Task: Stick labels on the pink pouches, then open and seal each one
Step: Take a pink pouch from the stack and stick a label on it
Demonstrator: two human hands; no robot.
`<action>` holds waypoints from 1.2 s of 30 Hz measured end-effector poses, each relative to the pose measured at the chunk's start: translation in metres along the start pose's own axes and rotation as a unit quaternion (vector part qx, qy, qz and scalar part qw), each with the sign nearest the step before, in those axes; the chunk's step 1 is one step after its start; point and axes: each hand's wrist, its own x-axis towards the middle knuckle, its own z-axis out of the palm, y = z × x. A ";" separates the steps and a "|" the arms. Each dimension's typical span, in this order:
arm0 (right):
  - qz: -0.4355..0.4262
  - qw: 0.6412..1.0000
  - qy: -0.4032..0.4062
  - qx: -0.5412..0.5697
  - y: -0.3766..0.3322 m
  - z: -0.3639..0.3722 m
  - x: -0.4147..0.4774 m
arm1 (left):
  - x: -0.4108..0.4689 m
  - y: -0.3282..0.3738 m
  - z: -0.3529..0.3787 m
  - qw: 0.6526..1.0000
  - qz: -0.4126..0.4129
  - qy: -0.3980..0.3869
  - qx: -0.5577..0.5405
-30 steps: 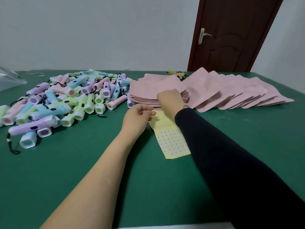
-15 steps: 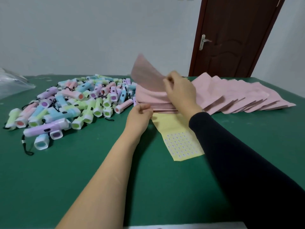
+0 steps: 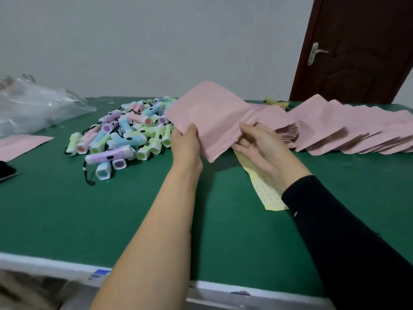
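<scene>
Head view: a pink pouch (image 3: 214, 117) is held above the tabletop (image 3: 111, 220), its long axis running left to right between both hands. On its near-left edge the left hand (image 3: 185, 142) has its grip clamped, thumb on top. At the right edge the right hand (image 3: 259, 144) pinches it, directly over the yellow label sheet (image 3: 266, 191), so that hand looks nearer for peeling a label. Flashlights (image 3: 125, 135) crowd the left and fanned pouches (image 3: 346, 126) the right. Open green lies toward the person.

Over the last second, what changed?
The top pouch came off the stack, lifted toward the person. The left hand, a fist beside the stack before, now grips its left edge; the right hand pinches its right edge. The label sheet, torches and fanned pouches stayed put.
</scene>
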 end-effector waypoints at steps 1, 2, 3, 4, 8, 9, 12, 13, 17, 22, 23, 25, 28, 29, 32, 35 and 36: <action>-0.002 1.000 0.002 -0.010 0.003 0.002 -0.001 | -0.001 -0.001 0.001 0.999 0.004 0.019 0.027; -0.009 1.000 0.011 -0.012 0.005 0.004 -0.001 | -0.003 -0.003 0.002 0.995 0.014 0.051 0.079; -0.018 1.000 0.022 -0.010 0.006 0.005 -0.002 | -0.005 -0.005 0.001 0.982 0.038 0.087 0.161; -0.026 0.999 0.029 -0.004 0.005 0.004 -0.001 | -0.008 -0.007 0.001 0.958 0.093 0.112 0.248; -0.039 0.997 0.012 0.068 0.005 0.008 -0.005 | -0.015 -0.010 0.007 0.873 0.325 -0.046 0.360; -0.040 0.995 0.006 0.086 0.005 0.010 -0.006 | -0.017 -0.011 0.010 0.864 0.323 -0.100 0.374; -0.028 0.992 0.005 0.122 0.005 0.015 -0.006 | -0.019 -0.016 0.014 0.841 0.334 -0.146 0.399; -0.021 0.992 -0.005 0.128 0.004 0.015 -0.005 | -0.019 -0.016 0.014 0.845 0.336 -0.140 0.391; -0.043 0.994 -0.078 0.069 0.005 0.014 -0.006 | -0.020 -0.009 0.011 0.895 0.267 -0.157 0.321; -0.057 0.994 -0.074 0.054 0.003 0.011 -0.006 | -0.025 -0.006 0.011 0.920 0.219 -0.189 0.266; -0.056 0.994 -0.070 0.056 0.003 0.011 -0.006 | -0.025 -0.006 0.011 0.922 0.213 -0.189 0.263; -0.052 0.994 -0.068 0.061 0.003 0.011 -0.006 | -0.024 -0.006 0.011 0.924 0.205 -0.186 0.265; -0.049 0.995 -0.056 0.067 0.004 0.011 -0.006 | -0.021 -0.007 0.011 0.928 0.194 -0.185 0.259; -0.048 0.995 -0.054 0.064 0.004 0.011 -0.006 | -0.020 -0.008 0.010 0.930 0.187 -0.188 0.255; -0.049 0.996 -0.056 0.039 0.004 0.011 -0.007 | -0.017 -0.008 0.008 0.941 0.147 -0.205 0.224; -0.053 0.997 -0.054 0.020 0.004 0.012 -0.009 | -0.015 -0.008 0.008 0.945 0.137 -0.197 0.224; -0.058 0.997 -0.052 0.013 0.004 0.012 -0.009 | -0.015 -0.008 0.009 0.944 0.147 -0.191 0.226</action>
